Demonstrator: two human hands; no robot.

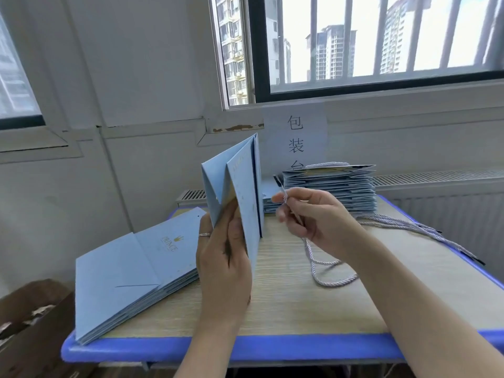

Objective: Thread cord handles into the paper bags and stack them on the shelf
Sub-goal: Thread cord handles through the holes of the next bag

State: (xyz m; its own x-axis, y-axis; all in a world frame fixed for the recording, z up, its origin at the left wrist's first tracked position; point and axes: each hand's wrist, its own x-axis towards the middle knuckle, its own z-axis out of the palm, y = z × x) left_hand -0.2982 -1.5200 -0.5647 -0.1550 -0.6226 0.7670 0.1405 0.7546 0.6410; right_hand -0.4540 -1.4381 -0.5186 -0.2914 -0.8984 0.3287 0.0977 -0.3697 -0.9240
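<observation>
Paper bag [245, 192] held upright over table [300, 309], lower edge gripped by left hand [223, 257] | cord [307, 252] tip pinched by right hand [319, 216] fingers [294, 193], just beside bag | hole not visible, probably up top | tip should be fed straight, kept short

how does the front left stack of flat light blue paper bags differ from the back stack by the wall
Front left stack: top bag shows an empty hole, no cord; back stack: top bag carries a cord handle. The back stack piles higher than the front left stack. Both hold folded light blue bags.
</observation>
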